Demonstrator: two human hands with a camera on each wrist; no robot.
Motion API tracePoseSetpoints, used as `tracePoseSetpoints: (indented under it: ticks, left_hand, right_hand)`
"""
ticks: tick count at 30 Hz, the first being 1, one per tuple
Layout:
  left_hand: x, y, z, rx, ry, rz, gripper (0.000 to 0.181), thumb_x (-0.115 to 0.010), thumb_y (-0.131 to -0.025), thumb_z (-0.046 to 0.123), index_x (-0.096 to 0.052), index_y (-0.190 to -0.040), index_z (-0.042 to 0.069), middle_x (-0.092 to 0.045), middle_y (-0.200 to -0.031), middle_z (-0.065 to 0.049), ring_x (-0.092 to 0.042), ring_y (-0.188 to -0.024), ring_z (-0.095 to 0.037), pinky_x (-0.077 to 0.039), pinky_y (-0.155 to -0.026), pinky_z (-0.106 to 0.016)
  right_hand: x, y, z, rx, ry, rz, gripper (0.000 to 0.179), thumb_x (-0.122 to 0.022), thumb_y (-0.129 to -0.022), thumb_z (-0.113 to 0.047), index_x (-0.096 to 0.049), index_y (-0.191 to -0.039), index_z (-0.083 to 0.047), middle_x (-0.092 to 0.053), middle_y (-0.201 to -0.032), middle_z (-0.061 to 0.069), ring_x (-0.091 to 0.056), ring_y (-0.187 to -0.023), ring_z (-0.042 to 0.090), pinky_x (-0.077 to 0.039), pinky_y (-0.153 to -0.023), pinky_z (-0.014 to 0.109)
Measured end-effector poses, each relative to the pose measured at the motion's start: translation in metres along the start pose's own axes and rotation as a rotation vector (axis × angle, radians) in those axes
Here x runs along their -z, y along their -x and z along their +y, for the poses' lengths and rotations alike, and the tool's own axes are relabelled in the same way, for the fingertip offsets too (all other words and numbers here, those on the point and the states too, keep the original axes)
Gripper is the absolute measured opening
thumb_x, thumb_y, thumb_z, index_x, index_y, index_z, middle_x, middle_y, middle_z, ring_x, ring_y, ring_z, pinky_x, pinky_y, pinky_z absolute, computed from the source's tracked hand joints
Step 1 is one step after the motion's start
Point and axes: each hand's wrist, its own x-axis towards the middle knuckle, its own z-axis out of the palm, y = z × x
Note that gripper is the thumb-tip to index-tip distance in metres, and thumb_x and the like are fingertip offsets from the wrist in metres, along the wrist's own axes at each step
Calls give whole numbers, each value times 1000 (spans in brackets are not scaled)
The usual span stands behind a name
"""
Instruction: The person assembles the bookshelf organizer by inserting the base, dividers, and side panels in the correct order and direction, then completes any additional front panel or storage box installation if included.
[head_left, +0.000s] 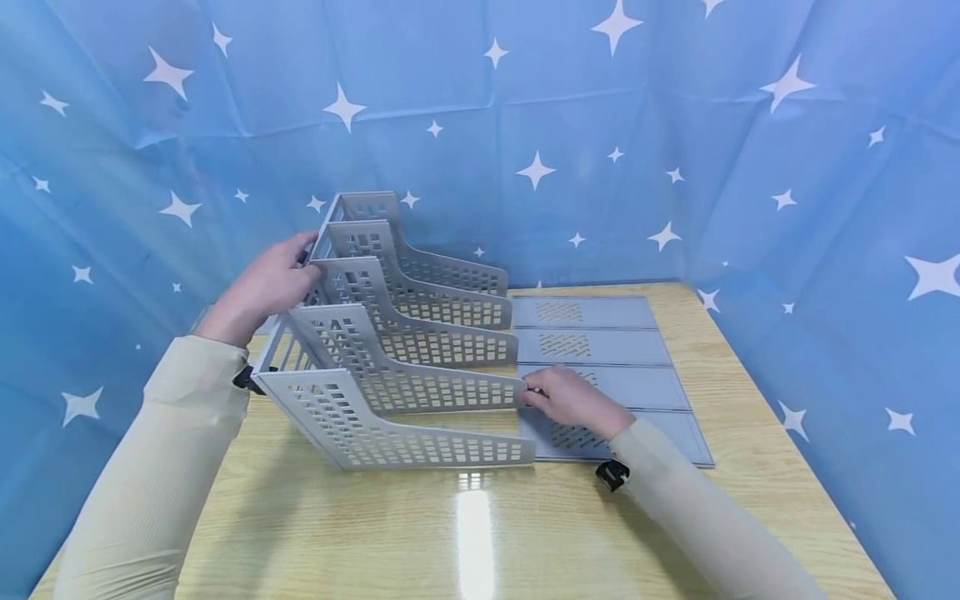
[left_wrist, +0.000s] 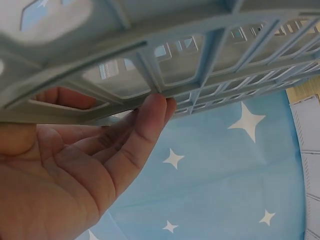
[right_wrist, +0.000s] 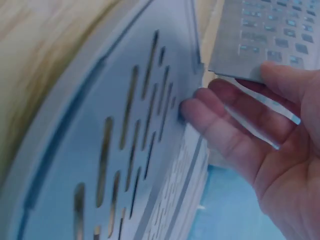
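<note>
A grey plastic file rack [head_left: 380,354] with several perforated upright dividers stands on the table, its tall side to the left. My left hand [head_left: 273,279] grips the slatted frame on that tall side; in the left wrist view its fingers [left_wrist: 142,127] curl around a bar of the frame [left_wrist: 215,55]. With my right hand [head_left: 573,400] I pinch the low front end of one divider [right_wrist: 227,55], thumb on one face and fingers on the other. Just beyond that hand lies a flat grey slotted panel [head_left: 645,387], partly hidden by it.
The wood-grain table [head_left: 375,533] carries the rack and the panel, which sit side by side. A blue curtain with white stars [head_left: 465,100] closes in the back and both sides, close behind the rack.
</note>
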Motion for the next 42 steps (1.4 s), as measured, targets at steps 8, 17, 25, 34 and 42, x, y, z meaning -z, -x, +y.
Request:
tracePoseSetpoints:
  ticks: [8, 17, 25, 34, 42]
  left_hand:
    - [-3, 1, 2, -11, 38, 31, 70, -41, -100, 10, -14, -164, -1, -43, -150, -37, -49, -125, -47, -37, -109, -64]
    - [-7, 10, 11, -62, 104, 105, 66, -36, -102, 8, -18, -166, 9, -63, -128, -33, -71, -94, -39, -49, -85, -50]
    - [-11, 1, 13, -45, 59, 38, 64, -36, -103, 11, -18, -164, 0, -59, -132, -35, -62, -98, -39, -46, -82, -49]
    - [-11, -4, 8, -33, 47, 33, 65, -36, -103, 12, -16, -164, -1, -56, -134, -34, -58, -98, -39, -44, -82, -50]
    - [-10, -9, 7, -21, 44, 16, 66, -36, -104, 13, -15, -165, 1, -56, -132, -30, -54, -89, -34, -42, -77, -45]
  right_hand:
    - [-3, -2, 5, -2, -56, 13, 45, -62, -105, -17, -39, -66, -17, -44, -61, -7, -40, -53, 6, -39, -56, 24]
    - [-7, 3, 10, 45, -79, 59, 40, -59, -106, -15, -47, -68, -14, -58, -67, 0, -49, -56, 7, -43, -57, 25]
    - [-6, 9, 12, 13, -79, 68, 39, -60, -105, -15, -49, -68, -13, -51, -65, -4, -42, -54, 7, -39, -56, 26]
    - [-7, 8, 13, -16, -110, 60, 31, -59, -106, -12, -59, -75, -6, -66, -74, 6, -58, -62, 13, -45, -59, 27]
    - [-9, 5, 16, -17, -107, 50, 34, -59, -106, -14, -57, -73, -6, -63, -70, 6, -46, -55, 8, -40, -55, 26]
